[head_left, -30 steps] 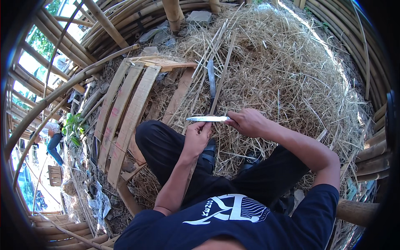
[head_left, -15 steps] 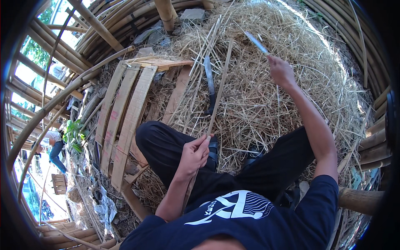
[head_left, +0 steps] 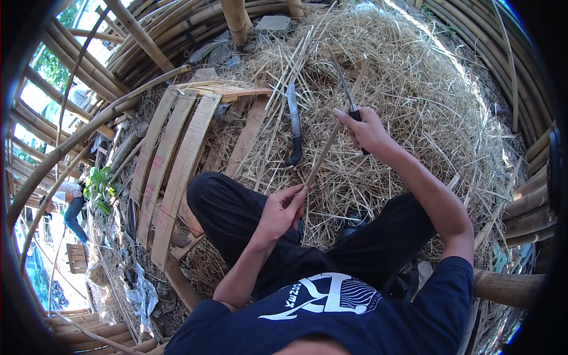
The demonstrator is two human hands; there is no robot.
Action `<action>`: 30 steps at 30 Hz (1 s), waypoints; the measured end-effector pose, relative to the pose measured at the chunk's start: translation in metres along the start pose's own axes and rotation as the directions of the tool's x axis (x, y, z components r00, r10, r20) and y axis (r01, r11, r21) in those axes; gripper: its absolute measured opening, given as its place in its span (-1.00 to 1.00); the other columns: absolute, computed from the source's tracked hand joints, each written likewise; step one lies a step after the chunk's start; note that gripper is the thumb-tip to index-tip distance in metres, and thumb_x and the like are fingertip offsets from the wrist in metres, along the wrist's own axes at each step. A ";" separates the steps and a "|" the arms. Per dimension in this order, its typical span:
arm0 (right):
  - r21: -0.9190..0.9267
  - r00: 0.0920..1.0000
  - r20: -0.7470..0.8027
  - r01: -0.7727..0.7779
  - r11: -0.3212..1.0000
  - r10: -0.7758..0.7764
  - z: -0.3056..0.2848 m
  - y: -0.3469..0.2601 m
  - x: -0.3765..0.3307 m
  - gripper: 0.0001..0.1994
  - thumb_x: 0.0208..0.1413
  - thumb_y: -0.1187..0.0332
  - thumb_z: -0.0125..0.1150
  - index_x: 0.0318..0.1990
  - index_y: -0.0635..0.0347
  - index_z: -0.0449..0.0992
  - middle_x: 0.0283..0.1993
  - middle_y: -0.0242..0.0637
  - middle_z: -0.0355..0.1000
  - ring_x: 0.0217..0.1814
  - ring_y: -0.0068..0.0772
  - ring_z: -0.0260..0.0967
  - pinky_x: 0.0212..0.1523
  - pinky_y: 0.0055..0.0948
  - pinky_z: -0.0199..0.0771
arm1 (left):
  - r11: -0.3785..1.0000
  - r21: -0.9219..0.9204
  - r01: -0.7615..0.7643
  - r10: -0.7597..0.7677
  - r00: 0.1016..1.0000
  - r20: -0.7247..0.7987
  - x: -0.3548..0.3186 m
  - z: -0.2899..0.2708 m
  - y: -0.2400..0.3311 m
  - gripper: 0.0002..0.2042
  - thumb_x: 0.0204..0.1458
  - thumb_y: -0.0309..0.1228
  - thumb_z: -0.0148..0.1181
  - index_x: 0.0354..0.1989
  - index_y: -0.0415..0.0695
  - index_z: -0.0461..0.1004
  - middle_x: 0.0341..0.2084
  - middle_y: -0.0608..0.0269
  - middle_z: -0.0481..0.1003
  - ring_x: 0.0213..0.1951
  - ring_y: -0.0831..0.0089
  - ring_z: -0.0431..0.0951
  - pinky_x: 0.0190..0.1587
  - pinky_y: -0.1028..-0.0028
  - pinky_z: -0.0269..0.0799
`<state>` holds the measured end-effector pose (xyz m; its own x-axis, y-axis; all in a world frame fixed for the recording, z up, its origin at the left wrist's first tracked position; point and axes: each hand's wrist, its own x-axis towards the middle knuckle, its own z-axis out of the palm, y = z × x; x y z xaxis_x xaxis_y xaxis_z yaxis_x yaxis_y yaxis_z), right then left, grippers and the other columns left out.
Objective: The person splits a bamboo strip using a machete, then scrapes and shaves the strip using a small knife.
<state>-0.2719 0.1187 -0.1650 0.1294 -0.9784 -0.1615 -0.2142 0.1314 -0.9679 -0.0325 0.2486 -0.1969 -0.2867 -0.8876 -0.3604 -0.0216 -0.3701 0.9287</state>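
My left hand (head_left: 284, 212) is closed round the lower part of a long, thin bamboo strip (head_left: 323, 154), just above my left knee. The strip slants up and away to the right. My right hand (head_left: 368, 130) grips a knife (head_left: 355, 112) by its black handle, its narrow blade pointing up and to the left. The blade lies close along the strip's upper part; whether it touches cannot be made out. A machete (head_left: 294, 121) with a dark, curved handle lies on the shavings left of the strip.
Pale shavings (head_left: 414, 136) cover the ground before me. Several thin bamboo strips (head_left: 297, 54) lie beyond the machete. A slatted wooden crate (head_left: 170, 177) stands at my left, near bamboo poles (head_left: 139, 38). A bamboo pole (head_left: 512, 288) is at my right side. Another person (head_left: 74, 213) is far left.
My right hand has come down and left, bringing the knife from out over the shavings to the strip. The strip's far end has swung to the right, with my left hand still holding it.
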 end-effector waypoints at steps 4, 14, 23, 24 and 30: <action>-0.018 1.000 0.025 -0.008 1.000 0.009 0.000 0.005 -0.003 -0.61 0.19 0.08 0.17 -0.48 0.25 0.45 -0.72 -0.54 0.17 -0.71 -0.70 0.05 -0.66 -0.49 0.07 | 0.998 -0.035 -0.058 0.057 0.998 -0.026 0.017 0.018 0.012 -0.61 0.26 -0.27 0.01 0.17 -0.22 0.33 -0.63 0.39 0.38 -0.74 0.72 0.30 -0.70 0.71 0.17; -0.590 0.919 0.324 0.381 0.711 -0.223 0.013 -0.002 -0.033 -0.62 0.30 0.06 -0.09 -0.28 0.25 0.39 -0.59 -0.02 0.37 -0.54 0.04 0.36 -0.48 -0.04 0.27 | 0.979 -0.028 -0.204 0.198 0.969 -0.146 0.044 0.006 0.014 -0.75 0.27 -0.36 -0.02 0.02 -0.19 0.47 -0.71 0.58 0.16 -0.69 0.81 0.07 -0.66 0.66 -0.09; -0.623 0.840 0.464 0.535 0.570 -0.282 0.029 0.014 -0.039 -0.72 0.25 0.14 -0.01 -0.33 0.18 0.32 -0.69 -0.04 0.26 -0.58 0.16 0.28 -0.52 0.03 0.19 | 0.984 -0.097 -0.147 0.134 0.983 -0.130 0.032 -0.004 0.016 -0.81 0.27 -0.40 -0.01 -0.11 -0.23 0.47 -0.70 0.59 0.13 -0.67 0.81 0.03 -0.64 0.65 -0.12; -0.620 0.838 0.465 0.538 0.571 -0.284 0.029 0.013 -0.038 -0.72 0.25 0.14 -0.01 -0.33 0.18 0.32 -0.69 -0.04 0.26 -0.58 0.16 0.28 -0.52 0.03 0.19 | 0.983 -0.126 -0.131 0.115 0.985 -0.132 0.030 -0.004 0.015 -0.81 0.27 -0.40 -0.02 -0.11 -0.22 0.47 -0.70 0.59 0.12 -0.68 0.81 0.02 -0.65 0.65 -0.13; -0.749 0.926 0.348 0.368 0.551 -0.146 0.016 0.020 -0.023 -0.74 0.25 0.09 -0.03 -0.25 0.07 0.43 -0.66 -0.19 0.33 -0.64 -0.10 0.34 -0.55 -0.12 0.30 | 0.978 -0.198 -0.066 0.045 0.993 -0.108 0.019 -0.001 0.011 -0.80 0.29 -0.40 -0.06 -0.06 -0.20 0.45 -0.74 0.64 0.06 -0.78 0.86 -0.02 -0.76 0.70 -0.18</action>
<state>-0.2633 0.1468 -0.1837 0.4882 -0.8695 -0.0751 -0.7953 -0.4077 -0.4487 -0.0368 0.2276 -0.1936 -0.1823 -0.9277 -0.3257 0.1870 -0.3579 0.9149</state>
